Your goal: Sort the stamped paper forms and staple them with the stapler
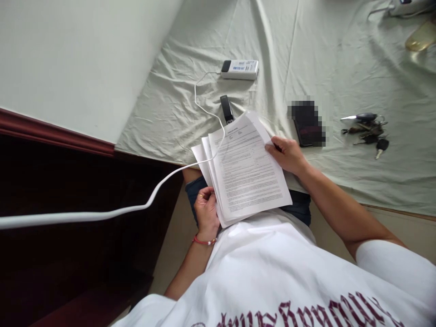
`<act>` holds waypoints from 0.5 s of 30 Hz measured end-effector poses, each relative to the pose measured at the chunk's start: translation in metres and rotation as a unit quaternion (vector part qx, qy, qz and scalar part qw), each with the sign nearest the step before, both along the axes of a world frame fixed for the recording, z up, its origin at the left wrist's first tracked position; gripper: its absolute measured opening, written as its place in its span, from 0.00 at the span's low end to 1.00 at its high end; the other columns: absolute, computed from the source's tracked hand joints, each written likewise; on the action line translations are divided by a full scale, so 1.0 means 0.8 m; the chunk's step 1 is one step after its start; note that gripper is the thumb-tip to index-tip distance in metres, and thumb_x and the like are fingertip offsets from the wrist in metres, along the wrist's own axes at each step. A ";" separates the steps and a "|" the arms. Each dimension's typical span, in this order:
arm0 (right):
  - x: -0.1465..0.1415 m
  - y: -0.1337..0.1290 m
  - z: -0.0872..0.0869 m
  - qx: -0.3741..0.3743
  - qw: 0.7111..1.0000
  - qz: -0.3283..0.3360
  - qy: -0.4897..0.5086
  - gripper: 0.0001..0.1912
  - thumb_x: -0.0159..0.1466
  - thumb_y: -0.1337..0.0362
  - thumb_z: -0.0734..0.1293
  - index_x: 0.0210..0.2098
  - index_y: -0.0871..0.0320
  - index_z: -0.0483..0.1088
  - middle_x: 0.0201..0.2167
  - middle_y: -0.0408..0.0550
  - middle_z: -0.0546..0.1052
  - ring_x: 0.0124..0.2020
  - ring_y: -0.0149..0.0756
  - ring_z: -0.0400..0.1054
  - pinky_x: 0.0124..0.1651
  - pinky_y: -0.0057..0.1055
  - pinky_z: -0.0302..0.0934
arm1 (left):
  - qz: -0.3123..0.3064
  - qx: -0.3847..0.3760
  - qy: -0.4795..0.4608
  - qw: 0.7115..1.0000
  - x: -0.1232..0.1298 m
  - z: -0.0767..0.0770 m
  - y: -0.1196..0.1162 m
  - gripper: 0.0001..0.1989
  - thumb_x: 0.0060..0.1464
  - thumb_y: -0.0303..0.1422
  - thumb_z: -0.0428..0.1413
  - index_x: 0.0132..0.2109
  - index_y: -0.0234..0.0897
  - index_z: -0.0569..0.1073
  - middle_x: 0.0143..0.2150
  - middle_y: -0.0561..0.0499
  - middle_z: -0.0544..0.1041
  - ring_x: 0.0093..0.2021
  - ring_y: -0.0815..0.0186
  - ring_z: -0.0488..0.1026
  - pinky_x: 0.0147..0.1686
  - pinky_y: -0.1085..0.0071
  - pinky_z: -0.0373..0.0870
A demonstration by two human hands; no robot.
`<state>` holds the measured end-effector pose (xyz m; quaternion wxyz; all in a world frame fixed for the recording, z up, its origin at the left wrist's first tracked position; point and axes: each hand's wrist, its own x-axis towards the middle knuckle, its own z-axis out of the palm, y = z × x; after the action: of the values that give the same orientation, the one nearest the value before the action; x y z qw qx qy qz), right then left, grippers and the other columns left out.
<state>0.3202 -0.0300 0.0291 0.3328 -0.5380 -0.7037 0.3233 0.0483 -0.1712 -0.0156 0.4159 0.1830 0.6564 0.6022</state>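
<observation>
Several printed sheets of paper (250,168) lean over the table edge above my lap, slightly fanned out at their left side. My left hand (207,210) pinches the lower left edge of the sheets, with a red bracelet at its wrist. On the opposite side, my right hand (288,153) grips the upper right edge between thumb and fingers. Just beyond the top of the pages lies a black stapler-like object (226,108), partly covered by the paper. A white cable (200,162) passes across the view in front of the sheets.
A white power bank (240,69) joins the cable on the pale cloth (190,104). To the right lie a dark, pixelated phone (309,122) and a bunch of keys (369,129). A yellowish translucent object (420,36) sits at the far right. A white surface with a dark red edge (57,131) borders the left.
</observation>
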 end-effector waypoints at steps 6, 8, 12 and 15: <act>0.002 0.002 0.001 -0.020 1.000 -0.002 0.010 0.21 0.64 0.52 0.63 0.23 0.54 0.51 0.20 0.38 0.55 0.24 0.29 0.49 0.30 0.33 0.46 | -0.002 -0.008 -0.072 0.997 0.008 0.007 -0.001 0.18 0.44 0.44 0.71 0.36 0.37 0.78 0.34 0.53 0.81 0.36 0.66 0.77 0.40 0.71 0.72; 0.002 0.002 0.001 -0.025 1.000 -0.001 0.006 0.21 0.64 0.52 0.63 0.23 0.54 0.52 0.20 0.38 0.55 0.24 0.29 0.50 0.30 0.32 0.47 | -0.005 0.000 -0.076 0.997 0.008 0.007 -0.001 0.18 0.44 0.45 0.71 0.35 0.37 0.78 0.34 0.53 0.82 0.36 0.67 0.77 0.41 0.71 0.72; 0.001 0.001 0.002 -0.031 1.000 -0.001 -0.002 0.19 0.64 0.51 0.63 0.24 0.54 0.55 0.20 0.38 0.56 0.25 0.30 0.51 0.31 0.32 0.49 | -0.003 -0.016 -0.051 0.999 0.004 0.000 0.000 0.22 0.36 0.42 0.76 0.35 0.36 0.77 0.31 0.55 0.81 0.33 0.69 0.76 0.41 0.72 0.71; 0.000 0.001 -0.001 -0.028 0.999 -0.012 0.012 0.15 0.64 0.51 0.64 0.27 0.54 0.63 0.21 0.39 0.62 0.26 0.31 0.55 0.32 0.33 0.52 | 0.001 -0.026 -0.060 0.998 0.002 -0.001 0.001 0.26 0.32 0.43 0.77 0.32 0.36 0.74 0.29 0.56 0.79 0.31 0.69 0.75 0.38 0.72 0.71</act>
<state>0.3205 -0.0288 0.0280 0.3297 -0.5515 -0.6842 0.3451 0.0498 -0.1705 -0.0166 0.4584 0.1351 0.6459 0.5954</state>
